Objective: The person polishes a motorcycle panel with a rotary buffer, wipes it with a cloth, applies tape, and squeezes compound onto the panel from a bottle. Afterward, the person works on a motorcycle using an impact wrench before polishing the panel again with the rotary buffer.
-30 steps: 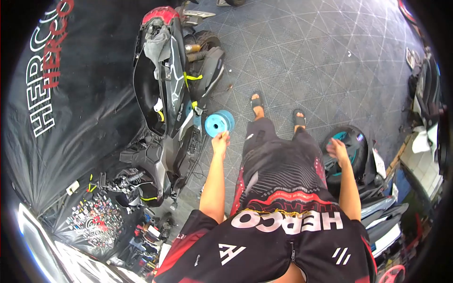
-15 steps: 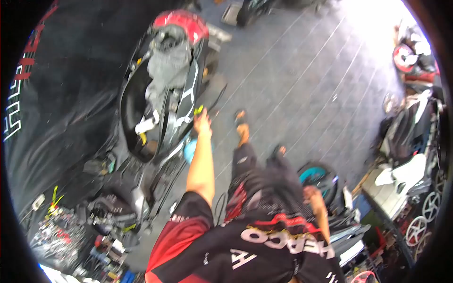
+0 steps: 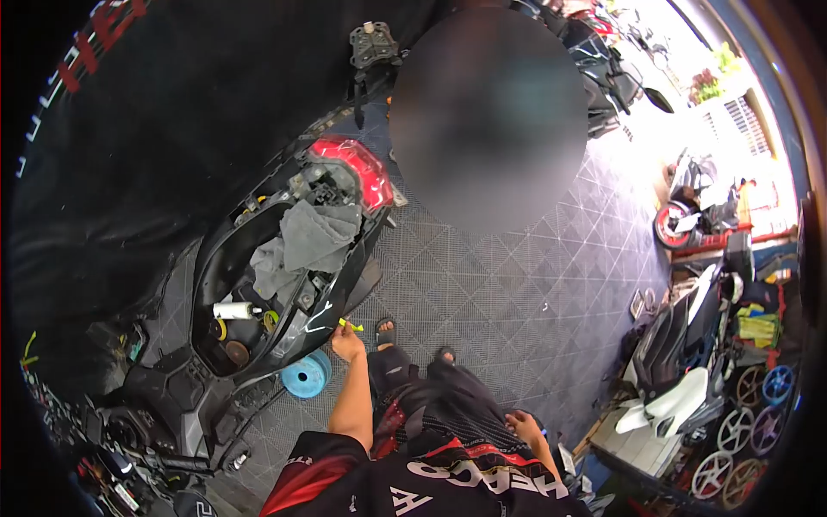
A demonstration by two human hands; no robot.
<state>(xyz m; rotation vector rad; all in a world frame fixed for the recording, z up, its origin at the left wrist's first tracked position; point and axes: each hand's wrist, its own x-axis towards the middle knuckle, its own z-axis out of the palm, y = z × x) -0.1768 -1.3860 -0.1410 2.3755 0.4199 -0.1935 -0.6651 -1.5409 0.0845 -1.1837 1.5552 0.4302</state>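
My left hand [image 3: 347, 343] is closed on a small neon-yellow strip [image 3: 352, 325], beside the side panel of a partly stripped scooter [image 3: 297, 340]. The strip's exact kind is too small to make out. Grey cloths [image 3: 320, 237] lie over the scooter's rear, behind a red tail light [image 3: 360, 171]. Inside the open underseat compartment [image 3: 211, 289] are a white bottle [image 3: 234, 311] and a roll of yellow tape [image 3: 272, 321]. Below my left hand, a light-blue spool-like object [image 3: 306, 376] sits on the floor. My right hand [image 3: 523, 426] hangs near my hip, fingers loosely curled, with nothing visible in it.
Black sheeting [image 3: 129, 172] hangs along the left. At right, a white and black scooter [image 3: 676, 362] stands on a platform [image 3: 636, 444], near several wheel rims [image 3: 735, 431]. More motorcycles [image 3: 607, 82] are at the back. A blurred patch hides the top middle.
My view has tilted up and swung, showing more of the doorway. My left hand still holds the yellow strip by the scooter's side. The dark strip near that hand no longer shows.
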